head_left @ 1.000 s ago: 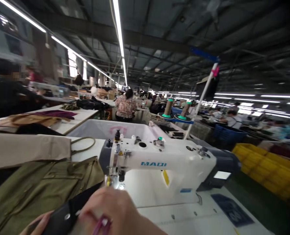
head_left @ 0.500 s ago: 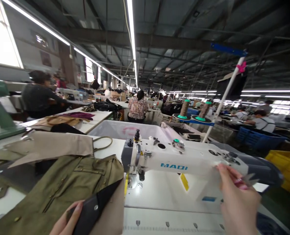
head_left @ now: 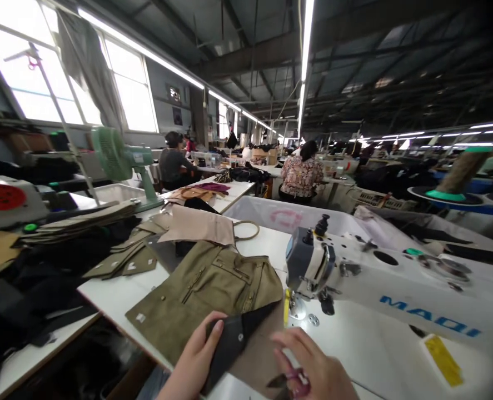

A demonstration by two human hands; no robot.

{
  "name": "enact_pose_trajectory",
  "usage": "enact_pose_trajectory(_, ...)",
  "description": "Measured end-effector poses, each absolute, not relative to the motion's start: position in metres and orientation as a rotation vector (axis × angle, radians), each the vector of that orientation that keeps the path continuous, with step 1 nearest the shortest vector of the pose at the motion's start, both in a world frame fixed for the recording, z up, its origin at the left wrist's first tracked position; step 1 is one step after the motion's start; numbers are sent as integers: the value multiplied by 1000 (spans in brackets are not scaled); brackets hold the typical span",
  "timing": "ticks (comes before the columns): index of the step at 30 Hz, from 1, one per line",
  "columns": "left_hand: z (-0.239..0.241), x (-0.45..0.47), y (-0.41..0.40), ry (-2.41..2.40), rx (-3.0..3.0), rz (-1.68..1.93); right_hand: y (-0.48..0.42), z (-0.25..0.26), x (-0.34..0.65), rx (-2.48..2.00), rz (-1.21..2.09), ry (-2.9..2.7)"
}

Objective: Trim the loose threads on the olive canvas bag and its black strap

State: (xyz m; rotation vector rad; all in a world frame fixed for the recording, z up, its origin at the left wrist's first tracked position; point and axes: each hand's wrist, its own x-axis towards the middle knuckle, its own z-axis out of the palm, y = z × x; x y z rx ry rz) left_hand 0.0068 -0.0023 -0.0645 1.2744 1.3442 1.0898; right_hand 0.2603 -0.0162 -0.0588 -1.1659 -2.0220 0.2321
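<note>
My left hand (head_left: 197, 353) pinches the edge of a black fabric panel (head_left: 226, 345) with a small metal snap, thumb on top. That panel joins an olive fabric bag piece (head_left: 179, 305) with zips and pockets, spread on the white table. A beige lining (head_left: 259, 350) shows beside the black panel. Above the lining, my right hand (head_left: 315, 364) is closed around small scissors with pink handles (head_left: 298, 380); their dark blades point left. The right fingertips are near the lining, but whether they touch it I cannot tell. The sewing machine (head_left: 354, 278) stands just beyond, at the right.
A beige fabric piece (head_left: 200, 225) and stacked olive flaps (head_left: 125, 258) lie behind the bag piece. Left are dark fabric piles (head_left: 16, 300) and a green fan (head_left: 113, 155). A white bin (head_left: 254, 211) stands behind the table. Two people sit working farther back.
My view has turned left, bringing the fan and windows in. My right hand, with the scissors, has left the machine's right end and come beside the black panel. My left hand keeps its hold.
</note>
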Motion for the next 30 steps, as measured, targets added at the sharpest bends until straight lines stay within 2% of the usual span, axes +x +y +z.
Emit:
enact_pose_trajectory(2,-61,-1,-10,1327,1217,1081,3,-53,227,-1010,466,-2151)
enact_pose_trajectory(4,-59,-6,-15,1278,1103,1055,22,-49,210,-989,790,-2075)
enact_pose_trajectory(6,-57,-5,-16,1236,1026,995,35,-53,202,-1025,959,-1969)
enact_pose_trajectory(13,-51,27,-6,1331,1191,1054,32,-90,202,-1088,954,-1909)
enact_pose_trajectory(17,-57,33,-8,1367,1243,1082,25,-89,211,-1165,755,-1841)
enact_pose_trajectory(19,-60,31,-9,1368,1254,1072,25,-85,219,-1174,448,-1887)
enact_pose_trajectory(22,-62,27,-8,1359,1264,1046,29,-77,232,-917,-161,-2130)
enact_pose_trajectory(24,-63,25,-7,1348,1269,1026,33,-74,239,-752,-383,-2218)
enact_pose_trajectory(30,-59,21,-8,1327,1294,992,29,-72,239,-739,-396,-2227)
